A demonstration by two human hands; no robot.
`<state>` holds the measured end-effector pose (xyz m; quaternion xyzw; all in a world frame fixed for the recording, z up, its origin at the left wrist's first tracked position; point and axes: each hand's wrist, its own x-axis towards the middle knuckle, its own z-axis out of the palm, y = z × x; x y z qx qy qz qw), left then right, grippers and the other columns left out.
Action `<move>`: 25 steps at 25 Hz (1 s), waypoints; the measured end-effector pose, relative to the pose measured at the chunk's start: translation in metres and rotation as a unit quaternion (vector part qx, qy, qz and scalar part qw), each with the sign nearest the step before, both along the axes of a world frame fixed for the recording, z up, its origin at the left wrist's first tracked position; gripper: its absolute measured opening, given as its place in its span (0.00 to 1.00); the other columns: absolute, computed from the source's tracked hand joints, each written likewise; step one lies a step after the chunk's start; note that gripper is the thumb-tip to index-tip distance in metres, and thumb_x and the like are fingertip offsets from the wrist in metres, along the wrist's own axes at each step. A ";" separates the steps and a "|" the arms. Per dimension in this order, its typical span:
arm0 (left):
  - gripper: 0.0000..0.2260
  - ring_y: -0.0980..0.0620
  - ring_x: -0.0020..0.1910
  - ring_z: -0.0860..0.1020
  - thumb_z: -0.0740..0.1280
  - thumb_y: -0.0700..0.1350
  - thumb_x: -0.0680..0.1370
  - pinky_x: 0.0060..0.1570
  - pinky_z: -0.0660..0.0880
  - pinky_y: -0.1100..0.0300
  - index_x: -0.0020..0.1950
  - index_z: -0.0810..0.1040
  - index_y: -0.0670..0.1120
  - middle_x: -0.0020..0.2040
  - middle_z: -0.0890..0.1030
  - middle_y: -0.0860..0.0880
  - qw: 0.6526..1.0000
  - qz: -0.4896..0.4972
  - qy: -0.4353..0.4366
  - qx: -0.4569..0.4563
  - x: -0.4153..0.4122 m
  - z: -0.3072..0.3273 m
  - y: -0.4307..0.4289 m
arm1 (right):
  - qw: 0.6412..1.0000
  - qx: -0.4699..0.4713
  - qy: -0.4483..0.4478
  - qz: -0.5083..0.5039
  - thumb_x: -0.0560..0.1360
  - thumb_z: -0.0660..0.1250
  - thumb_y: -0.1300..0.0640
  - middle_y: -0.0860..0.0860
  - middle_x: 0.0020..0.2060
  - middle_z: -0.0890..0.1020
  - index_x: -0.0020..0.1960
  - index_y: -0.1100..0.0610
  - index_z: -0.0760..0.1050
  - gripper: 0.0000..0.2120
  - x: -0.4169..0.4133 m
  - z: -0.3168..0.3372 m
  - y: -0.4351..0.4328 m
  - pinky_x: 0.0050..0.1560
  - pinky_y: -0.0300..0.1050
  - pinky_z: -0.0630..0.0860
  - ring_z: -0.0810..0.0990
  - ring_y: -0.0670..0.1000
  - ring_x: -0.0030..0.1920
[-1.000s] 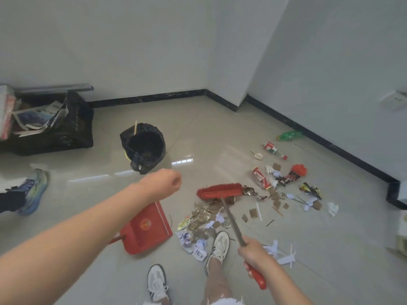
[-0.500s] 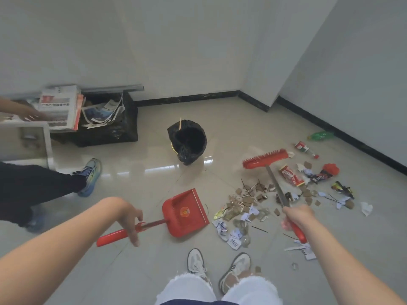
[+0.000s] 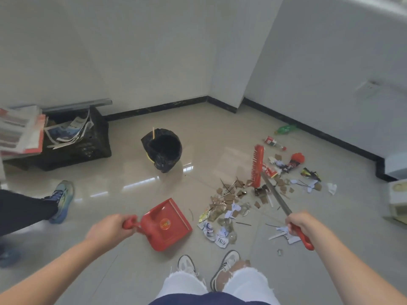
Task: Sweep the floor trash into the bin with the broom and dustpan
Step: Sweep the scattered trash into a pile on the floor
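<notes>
From the head camera, the left hand (image 3: 108,230) was curled around the red handle of the dustpan (image 3: 167,225). The dustpan lay low on the floor (image 3: 220,133), its open edge turned toward the trash (image 3: 226,208), close beside it. The right hand (image 3: 300,223) gripped the red end of the broom (image 3: 275,194), with the fingers wrapped around it. The red brush head stood at the far side of the trash, and its bristles pointed left. The trash, made of paper bits, cardboard pieces and wrappers, was spread on the floor between the dustpan and the right wall. The bin (image 3: 164,148), lined with a black bag, stood farther away, well apart from the pile. A black crate (image 3: 88,142) with newspapers (image 3: 19,130) was at the left wall, and a green bottle (image 3: 285,129) lay near the baseboard. Another person's shoe (image 3: 61,201) was at the left.
</notes>
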<state>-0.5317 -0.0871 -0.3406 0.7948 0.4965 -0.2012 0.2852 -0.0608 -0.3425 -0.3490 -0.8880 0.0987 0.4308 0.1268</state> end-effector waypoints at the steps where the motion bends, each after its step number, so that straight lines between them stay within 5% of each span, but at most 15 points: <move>1: 0.09 0.54 0.47 0.80 0.67 0.60 0.72 0.43 0.77 0.59 0.47 0.80 0.57 0.43 0.82 0.59 1.000 -0.011 -0.011 0.019 0.019 0.007 0.007 | 1.000 -0.012 -0.004 0.008 0.73 0.58 0.74 0.57 0.22 0.72 0.43 0.66 0.69 0.06 0.005 0.003 -0.010 0.22 0.36 0.69 0.68 0.51 0.17; 4: 0.09 0.55 0.41 0.78 0.67 0.59 0.71 0.32 0.70 0.63 0.42 0.80 0.56 0.37 0.79 0.60 0.997 -0.060 -0.014 0.056 0.074 0.036 0.023 | 0.995 -0.054 -0.036 0.075 0.69 0.62 0.72 0.59 0.25 0.73 0.34 0.64 0.70 0.07 0.026 0.008 -0.034 0.30 0.41 0.68 0.70 0.55 0.25; 8: 0.13 0.53 0.38 0.76 0.63 0.63 0.71 0.32 0.68 0.60 0.36 0.75 0.55 0.33 0.76 0.58 0.989 -0.104 -0.026 0.104 0.150 0.049 0.015 | 0.999 -0.020 -0.039 -0.031 0.64 0.61 0.70 0.56 0.18 0.68 0.27 0.62 0.68 0.09 0.076 0.011 -0.047 0.24 0.35 0.65 0.64 0.50 0.16; 12: 0.12 0.56 0.39 0.76 0.64 0.61 0.71 0.33 0.71 0.61 0.45 0.77 0.54 0.35 0.78 0.58 0.986 -0.094 -0.055 0.127 0.235 0.046 0.010 | 0.993 0.030 0.024 -0.113 0.75 0.58 0.67 0.53 0.21 0.67 0.31 0.59 0.64 0.15 0.163 0.002 -0.043 0.22 0.31 0.58 0.61 0.47 0.14; 20: 0.07 0.55 0.41 0.78 0.64 0.58 0.73 0.38 0.74 0.60 0.47 0.80 0.60 0.39 0.80 0.59 0.987 -0.083 -0.057 0.124 0.455 0.013 0.034 | 0.987 0.085 0.006 -0.138 0.76 0.52 0.72 0.54 0.27 0.65 0.41 0.53 0.67 0.16 0.351 -0.038 -0.016 0.17 0.28 0.60 0.61 0.46 0.17; 22: 0.10 0.52 0.41 0.78 0.64 0.60 0.73 0.40 0.76 0.58 0.47 0.80 0.57 0.39 0.80 0.57 0.985 -0.089 -0.051 0.138 0.507 0.002 0.046 | 0.991 0.062 -0.008 -0.116 0.75 0.51 0.72 0.54 0.26 0.65 0.41 0.54 0.67 0.15 0.401 -0.057 0.003 0.19 0.29 0.60 0.61 0.47 0.21; 25: 0.10 0.50 0.46 0.80 0.65 0.60 0.72 0.45 0.77 0.56 0.49 0.80 0.58 0.42 0.82 0.57 0.984 -0.108 -0.056 0.131 0.568 -0.010 0.059 | 0.995 0.026 -0.002 -0.095 0.77 0.51 0.69 0.52 0.17 0.66 0.37 0.60 0.65 0.12 0.461 -0.097 0.014 0.21 0.29 0.61 0.60 0.46 0.13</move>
